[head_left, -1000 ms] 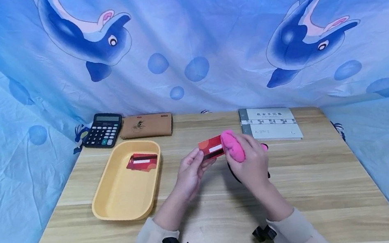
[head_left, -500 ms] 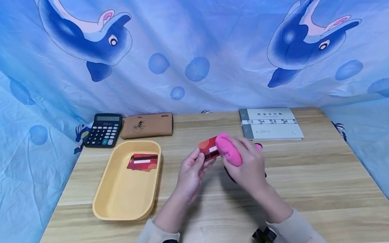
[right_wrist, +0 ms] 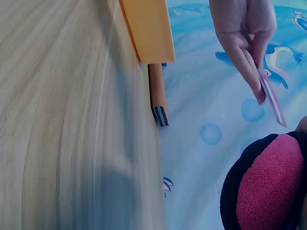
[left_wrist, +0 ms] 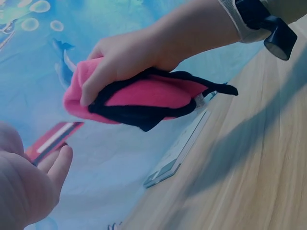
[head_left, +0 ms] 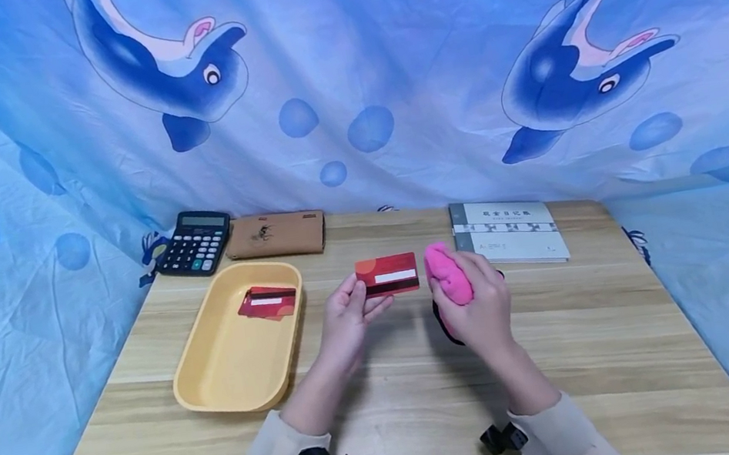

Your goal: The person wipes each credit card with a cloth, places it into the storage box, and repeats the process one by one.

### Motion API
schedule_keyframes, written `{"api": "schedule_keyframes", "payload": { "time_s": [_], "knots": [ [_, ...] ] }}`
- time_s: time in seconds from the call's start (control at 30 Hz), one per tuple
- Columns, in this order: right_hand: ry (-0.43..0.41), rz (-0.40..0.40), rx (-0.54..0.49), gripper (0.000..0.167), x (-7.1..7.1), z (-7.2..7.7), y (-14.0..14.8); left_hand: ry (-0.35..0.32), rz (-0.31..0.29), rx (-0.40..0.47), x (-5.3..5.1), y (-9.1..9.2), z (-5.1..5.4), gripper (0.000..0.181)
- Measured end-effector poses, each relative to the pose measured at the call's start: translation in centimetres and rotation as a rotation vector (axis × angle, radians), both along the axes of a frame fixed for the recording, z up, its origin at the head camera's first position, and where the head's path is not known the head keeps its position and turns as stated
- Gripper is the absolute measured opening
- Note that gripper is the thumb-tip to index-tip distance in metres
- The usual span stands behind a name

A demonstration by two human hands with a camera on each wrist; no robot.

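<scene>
Between thumb and fingers, my left hand [head_left: 342,320] pinches a red card [head_left: 387,275] by its left end, the side with a dark stripe and white strip facing up. My right hand [head_left: 484,308] grips a bunched pink cloth [head_left: 450,274] with black edging. A small gap separates cloth and card. In the left wrist view the cloth [left_wrist: 148,98] hangs folded beneath the right hand, off the table. The right wrist view shows the card [right_wrist: 272,98] edge-on. Several similar red cards [head_left: 269,303] lie overlapped inside a yellow tray [head_left: 184,389] to the left.
At the back left are a black calculator [head_left: 193,244] and a brown wallet [head_left: 276,236]. A grey-white notebook [head_left: 512,231] lies at the back right. The wooden table [head_left: 394,441] ends at a blue dolphin-print curtain [head_left: 417,57].
The cloth, earlier over the card's right end, has moved right, off the card. My left hand has shifted slightly left with the card, and its whole striped face now shows.
</scene>
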State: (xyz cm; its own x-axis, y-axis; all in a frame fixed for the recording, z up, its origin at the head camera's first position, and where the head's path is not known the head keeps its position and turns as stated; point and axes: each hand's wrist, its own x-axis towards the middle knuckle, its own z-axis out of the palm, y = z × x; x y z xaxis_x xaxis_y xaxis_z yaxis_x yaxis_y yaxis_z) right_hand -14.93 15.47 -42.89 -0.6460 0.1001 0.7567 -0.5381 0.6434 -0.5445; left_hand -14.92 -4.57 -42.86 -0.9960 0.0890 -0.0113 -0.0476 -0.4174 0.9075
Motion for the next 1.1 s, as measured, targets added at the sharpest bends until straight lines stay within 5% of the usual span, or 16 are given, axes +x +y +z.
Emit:
{"api": "schedule_keyframes", "payload": {
  "time_s": [0.3,0.6,1.1],
  "knots": [
    [-0.015,0.01,-0.034,0.042,0.0,-0.3,1.4,-0.043,0.179,-0.008,-0.2,-1.8,0.8,0.034],
    [-0.028,-0.013,-0.055,0.042,0.3,-0.5,1.9,-0.079,0.311,-0.143,-0.8,-4.2,0.4,0.03],
    [-0.067,-0.029,-0.039,0.042,0.2,-1.0,2.4,-0.142,0.467,-0.139,-1.3,-9.4,1.2,0.031]
  ]
}}
